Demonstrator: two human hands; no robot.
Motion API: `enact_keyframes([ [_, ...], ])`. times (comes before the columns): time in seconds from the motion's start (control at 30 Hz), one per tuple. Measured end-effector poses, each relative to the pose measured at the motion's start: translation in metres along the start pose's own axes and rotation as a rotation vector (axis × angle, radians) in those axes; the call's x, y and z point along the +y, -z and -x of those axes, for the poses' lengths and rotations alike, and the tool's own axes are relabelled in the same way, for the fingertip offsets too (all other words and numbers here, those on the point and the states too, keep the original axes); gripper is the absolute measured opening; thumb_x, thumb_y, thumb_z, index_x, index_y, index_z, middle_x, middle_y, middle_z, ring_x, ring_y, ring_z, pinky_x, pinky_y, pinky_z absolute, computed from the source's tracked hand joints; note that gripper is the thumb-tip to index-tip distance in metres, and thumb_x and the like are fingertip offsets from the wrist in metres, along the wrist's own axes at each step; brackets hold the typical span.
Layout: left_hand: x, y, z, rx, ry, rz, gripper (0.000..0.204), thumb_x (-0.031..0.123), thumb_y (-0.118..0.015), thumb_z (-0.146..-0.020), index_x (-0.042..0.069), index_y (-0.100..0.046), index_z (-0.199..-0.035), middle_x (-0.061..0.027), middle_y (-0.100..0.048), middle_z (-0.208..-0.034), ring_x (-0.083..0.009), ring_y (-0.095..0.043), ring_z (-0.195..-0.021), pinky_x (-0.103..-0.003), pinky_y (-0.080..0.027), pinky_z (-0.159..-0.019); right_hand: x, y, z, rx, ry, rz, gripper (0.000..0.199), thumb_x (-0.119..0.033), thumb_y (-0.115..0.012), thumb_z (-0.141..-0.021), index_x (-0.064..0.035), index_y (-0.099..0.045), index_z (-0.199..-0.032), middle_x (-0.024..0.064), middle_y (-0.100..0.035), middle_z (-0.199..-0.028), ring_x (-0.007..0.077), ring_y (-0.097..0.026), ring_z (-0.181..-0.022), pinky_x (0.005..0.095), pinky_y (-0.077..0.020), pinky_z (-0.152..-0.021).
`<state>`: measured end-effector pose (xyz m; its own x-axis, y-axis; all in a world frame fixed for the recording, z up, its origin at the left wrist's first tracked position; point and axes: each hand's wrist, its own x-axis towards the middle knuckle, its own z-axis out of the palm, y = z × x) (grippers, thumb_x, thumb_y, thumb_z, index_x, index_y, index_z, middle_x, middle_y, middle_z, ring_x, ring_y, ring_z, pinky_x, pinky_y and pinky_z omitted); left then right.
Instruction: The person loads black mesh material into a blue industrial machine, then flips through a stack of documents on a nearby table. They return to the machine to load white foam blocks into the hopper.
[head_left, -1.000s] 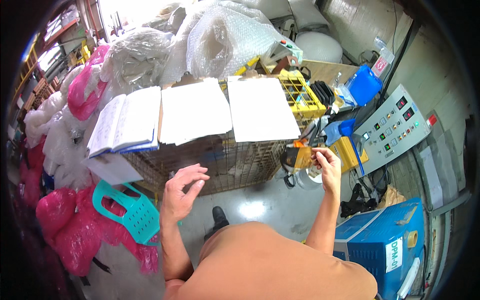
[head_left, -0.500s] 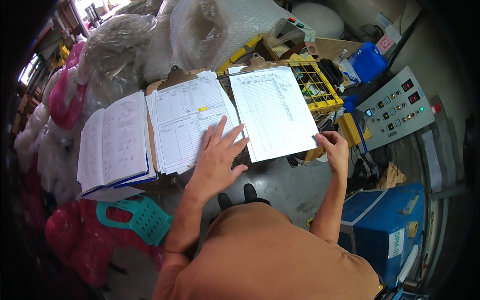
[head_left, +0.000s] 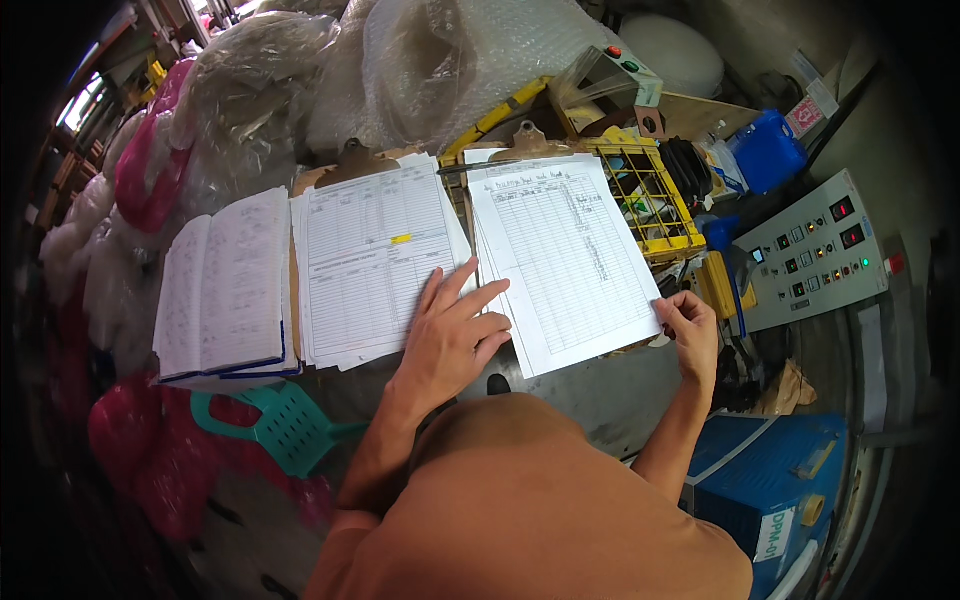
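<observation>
Two clipboards lie side by side ahead of me. The left clipboard's metal clip (head_left: 353, 160) holds a stack of printed forms (head_left: 365, 270) with a small yellow mark. Under the other clip (head_left: 528, 140) is a ruled sheet (head_left: 565, 265) with handwriting near its top and other sheets beneath. My left hand (head_left: 450, 340) is open, fingers spread, over the forms' right edge and reaching the ruled sheet's left edge. At that sheet's lower right corner, my right hand (head_left: 690, 325) pinches the paper between thumb and finger. An open notebook (head_left: 235, 285) lies left of both clipboards.
Bubble wrap (head_left: 500, 75) and clear plastic are piled behind the clipboards. A yellow wire basket (head_left: 645, 195) and blue case (head_left: 768, 150) stand to the right, near a control panel (head_left: 820, 255). A teal plastic chair (head_left: 285, 425) and blue machine (head_left: 765, 480) are lower down.
The ruled sheet and my right hand appear lower and farther right. Edges of under-sheets now show along its left side. My left hand has shifted right, its fingers bent more.
</observation>
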<state>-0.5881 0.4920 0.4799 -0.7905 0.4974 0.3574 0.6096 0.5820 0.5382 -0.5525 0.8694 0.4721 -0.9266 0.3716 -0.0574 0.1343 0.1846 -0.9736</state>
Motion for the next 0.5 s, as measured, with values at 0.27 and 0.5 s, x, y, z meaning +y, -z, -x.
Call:
enact_keyframes([
  [0.27,0.018,0.003,-0.001,0.058,0.073,0.085,0.013,0.01,-0.084,-0.081,0.012,-0.077,-0.092,-0.0063,-0.066,-0.144,-0.0376,-0.04,-0.153,-0.059,-0.03,-0.125,0.003,0.003,-0.006,-0.08,-0.055,-0.024,0.022,-0.013,-0.08,-0.094,0.0012,-0.071,-0.109,-0.0005,-0.068,-0.08,0.0056,-0.057,-0.069,0.0224,-0.0439,-0.063],
  [0.5,0.022,-0.008,-0.006,-0.001,-0.036,0.063,0.015,0.005,-0.086,-0.076,0.012,-0.078,-0.087,-0.0042,-0.066,-0.145,-0.0389,-0.04,-0.153,-0.055,-0.032,-0.125,-0.002,0.008,-0.008,-0.218,0.018,-0.052,0.038,-0.005,-0.077,-0.094,0.0036,-0.069,-0.13,-0.0026,-0.067,-0.083,0.0053,-0.057,-0.074,0.022,-0.044,-0.068],
])
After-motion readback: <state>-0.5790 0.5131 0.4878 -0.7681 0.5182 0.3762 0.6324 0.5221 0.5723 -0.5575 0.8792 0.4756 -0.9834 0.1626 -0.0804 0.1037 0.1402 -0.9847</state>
